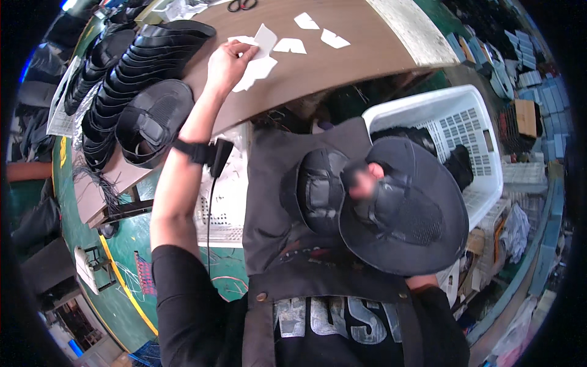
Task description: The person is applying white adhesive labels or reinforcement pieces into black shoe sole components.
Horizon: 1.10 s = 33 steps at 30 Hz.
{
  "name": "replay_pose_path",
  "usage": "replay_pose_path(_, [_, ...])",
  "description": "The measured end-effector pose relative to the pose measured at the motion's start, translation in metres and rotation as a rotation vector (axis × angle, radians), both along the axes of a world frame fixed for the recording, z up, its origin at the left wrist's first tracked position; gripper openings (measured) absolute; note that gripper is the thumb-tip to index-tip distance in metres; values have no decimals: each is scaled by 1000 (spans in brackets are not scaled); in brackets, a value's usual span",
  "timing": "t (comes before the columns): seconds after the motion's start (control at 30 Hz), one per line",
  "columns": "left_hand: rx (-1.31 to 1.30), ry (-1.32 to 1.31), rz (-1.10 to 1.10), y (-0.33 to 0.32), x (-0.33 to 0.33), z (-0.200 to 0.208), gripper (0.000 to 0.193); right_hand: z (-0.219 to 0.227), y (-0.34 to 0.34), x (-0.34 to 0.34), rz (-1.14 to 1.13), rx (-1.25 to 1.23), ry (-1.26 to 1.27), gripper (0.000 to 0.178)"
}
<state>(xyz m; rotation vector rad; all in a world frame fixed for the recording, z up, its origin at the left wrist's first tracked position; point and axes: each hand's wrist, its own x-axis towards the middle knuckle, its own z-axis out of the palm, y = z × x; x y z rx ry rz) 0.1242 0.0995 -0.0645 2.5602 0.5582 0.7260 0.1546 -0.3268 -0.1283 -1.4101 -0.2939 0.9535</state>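
Note:
My left hand (227,66) reaches over the brown table, its thumb and fingers pinched on a white cut piece (265,40). Under and beside those fingers lie more white pieces (255,72). My right hand (365,181) is mostly hidden by a black shoe upper (416,214) with a perforated toe; its blurred fingertips show at the opening, gripping the upper. A second black upper (321,191) rests against it over my dark apron (269,177). Farther right on the table are several loose white pieces (335,39), apart from my hand.
Nested black uppers (137,67) fill the table's left end, with one single upper (153,122) before them. Scissors (242,5) lie at the far edge. A white basket (483,140) with black items stands at right; another white crate (226,202) sits below my left forearm.

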Motion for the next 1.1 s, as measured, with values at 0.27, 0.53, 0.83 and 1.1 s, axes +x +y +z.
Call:
replay_pose_path(0.27, [-1187, 254, -510, -219, -100, 10, 10, 24, -11, -10, 17, 3, -58, 14])
replay_pose_path(0.53, [-780, 280, -325, -240, -121, 3, 28, 37, 0, -33, 208, -105, -189, 12])
replay_pose_path(0.83, [-928, 323, -411, -246, -131, -21, 22, 35, 0, -48, 368, -208, -261, 6])
replay_pose_path(1.1, [-1157, 465, -239, -248, -132, -35, 27, 27, -4, -52, 355, -133, -223, 9])
